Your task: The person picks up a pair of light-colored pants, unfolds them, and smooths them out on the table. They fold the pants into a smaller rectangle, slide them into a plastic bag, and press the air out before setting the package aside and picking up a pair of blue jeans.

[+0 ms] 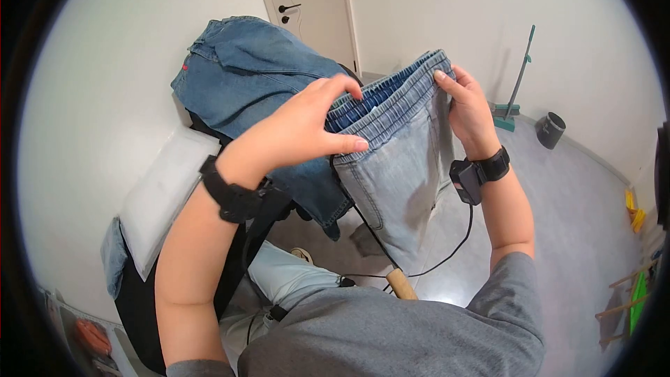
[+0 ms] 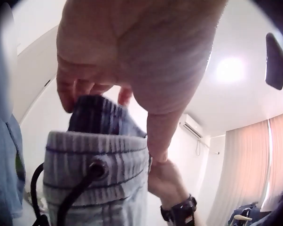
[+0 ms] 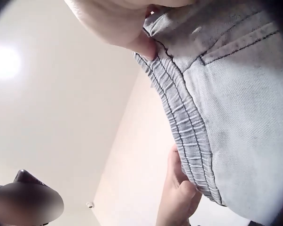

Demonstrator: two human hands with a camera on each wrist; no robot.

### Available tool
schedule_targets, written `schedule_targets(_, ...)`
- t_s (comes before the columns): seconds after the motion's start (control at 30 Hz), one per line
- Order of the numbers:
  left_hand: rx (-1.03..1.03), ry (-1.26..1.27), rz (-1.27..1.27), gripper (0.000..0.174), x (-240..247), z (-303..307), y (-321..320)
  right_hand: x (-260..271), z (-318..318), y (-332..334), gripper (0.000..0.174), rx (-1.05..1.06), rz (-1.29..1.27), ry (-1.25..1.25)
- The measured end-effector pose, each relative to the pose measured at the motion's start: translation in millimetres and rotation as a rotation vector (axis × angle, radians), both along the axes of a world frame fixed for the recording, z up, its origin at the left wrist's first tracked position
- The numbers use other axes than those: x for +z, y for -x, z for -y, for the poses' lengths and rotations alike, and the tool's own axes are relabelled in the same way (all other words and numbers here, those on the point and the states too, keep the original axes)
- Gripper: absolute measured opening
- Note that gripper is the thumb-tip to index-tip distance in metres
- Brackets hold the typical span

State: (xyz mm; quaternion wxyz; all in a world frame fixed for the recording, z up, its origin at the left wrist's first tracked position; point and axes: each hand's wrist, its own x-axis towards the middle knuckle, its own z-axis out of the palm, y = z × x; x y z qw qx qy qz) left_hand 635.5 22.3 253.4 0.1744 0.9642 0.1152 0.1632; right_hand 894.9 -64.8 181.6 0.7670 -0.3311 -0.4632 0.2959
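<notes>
I hold up a pair of light blue denim trousers (image 1: 401, 167) by their elastic waistband (image 1: 391, 101). My left hand (image 1: 307, 129) pinches the waistband's left end, thumb in front and fingers tucked inside. My right hand (image 1: 467, 108) grips the right end of the band, and the legs hang down between my arms. From below, the left wrist view shows the gathered waistband (image 2: 97, 155) with a dark drawstring (image 2: 73, 197) coming out of an eyelet. The right wrist view shows the ribbed band (image 3: 188, 136) and pale denim close up.
Darker blue jeans (image 1: 258, 70) lie draped over a black chair (image 1: 139, 300) behind the trousers. A white cushion (image 1: 164, 195) rests on the left. A door (image 1: 307, 7) stands at the back; a mop (image 1: 513, 91) and a dark bucket (image 1: 550, 130) are by the right wall.
</notes>
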Motion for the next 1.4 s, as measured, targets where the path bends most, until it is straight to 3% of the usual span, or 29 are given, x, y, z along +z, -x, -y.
schedule_targets(0.07,0.018,0.019,0.125,0.062,-24.5,-12.4,-10.9,2.1,4.4,5.9,0.016,-0.024,-0.001,0.006)
schedule_targets(0.13,0.169,0.088,0.165,0.068,-33.7,-8.3,-18.8,5.6,7.5,9.7,0.016,-0.049,-0.003,0.013)
schedule_targets(0.17,0.127,0.146,0.154,0.055,-33.8,-10.7,-22.0,5.8,8.4,9.6,0.016,-0.038,0.008,0.026)
schedule_targets(0.23,0.058,0.106,0.091,0.046,-26.7,-26.6,-21.1,4.5,9.7,6.8,0.017,-0.037,0.013,0.050)
schedule_targets(0.3,0.016,0.029,0.011,0.027,-16.8,-45.5,-17.3,4.7,7.6,3.8,0.017,-0.080,0.231,0.120)
schedule_targets(0.43,0.117,-0.014,-0.202,0.041,-15.9,-38.3,-29.3,-9.3,13.9,5.8,0.021,-0.125,0.297,0.132)
schedule_targets(0.5,0.001,-0.148,0.078,0.048,-20.5,-26.2,-38.9,-13.9,8.4,10.9,0.021,-0.125,0.250,0.095)
schedule_targets(0.53,-0.013,-0.137,0.057,0.048,-23.0,-25.3,-47.3,-15.7,4.3,12.8,0.021,-0.117,0.223,0.049)
schedule_targets(0.6,-0.024,-0.093,0.293,0.059,-27.9,-25.9,-66.7,-19.1,0.1,14.8,0.021,-0.134,0.215,0.061)
schedule_targets(0.63,-0.064,-0.088,0.324,0.056,-31.7,-27.5,-77.5,-20.6,0.0,15.9,0.022,-0.150,0.280,0.026)
schedule_targets(0.67,-0.073,-0.073,0.304,0.056,-33.9,-30.7,-82.2,-20.9,-1.3,18.8,0.023,-0.165,0.346,-0.012)
schedule_targets(0.73,-0.037,0.115,0.003,0.047,-27.2,-27.5,-89.2,-23.1,-1.2,21.3,0.024,-0.154,0.338,0.016)
schedule_targets(0.77,0.020,0.103,-0.136,0.031,-23.2,-25.7,-86.6,-25.0,-1.3,22.9,0.024,-0.112,0.327,0.055)
schedule_targets(0.87,-0.005,0.163,-0.073,0.033,-35.8,-31.2,-91.5,-36.2,3.3,6.5,0.026,-0.055,0.412,0.196)
schedule_targets(0.97,-0.014,0.077,-0.055,0.029,-44.9,-42.2,-95.0,-52.6,22.0,-13.8,0.037,-0.369,0.781,0.064)
schedule_targets(1.07,0.012,0.002,-0.061,0.028,-33.7,-45.1,-94.2,-103.9,54.2,-45.3,0.038,-0.347,0.850,0.260)
schedule_targets(1.13,0.032,-0.047,-0.069,0.027,-20.2,-38.0,-90.2,-161.9,67.9,-47.8,0.041,-0.209,0.720,0.503)
schedule_targets(1.3,0.161,-0.132,-0.093,0.027,-4.9,-11.7,-87.0,-328.5,73.4,-6.8,0.045,-0.138,0.394,0.622)
schedule_targets(1.37,0.170,-0.162,-0.090,0.028,-0.3,-8.8,-84.4,-363.1,62.4,10.9,0.037,-0.392,0.618,0.586)
schedule_targets(1.4,0.185,-0.187,-0.077,0.028,1.1,-5.4,-82.6,-377.4,55.3,11.3,0.037,-0.392,0.612,0.576)
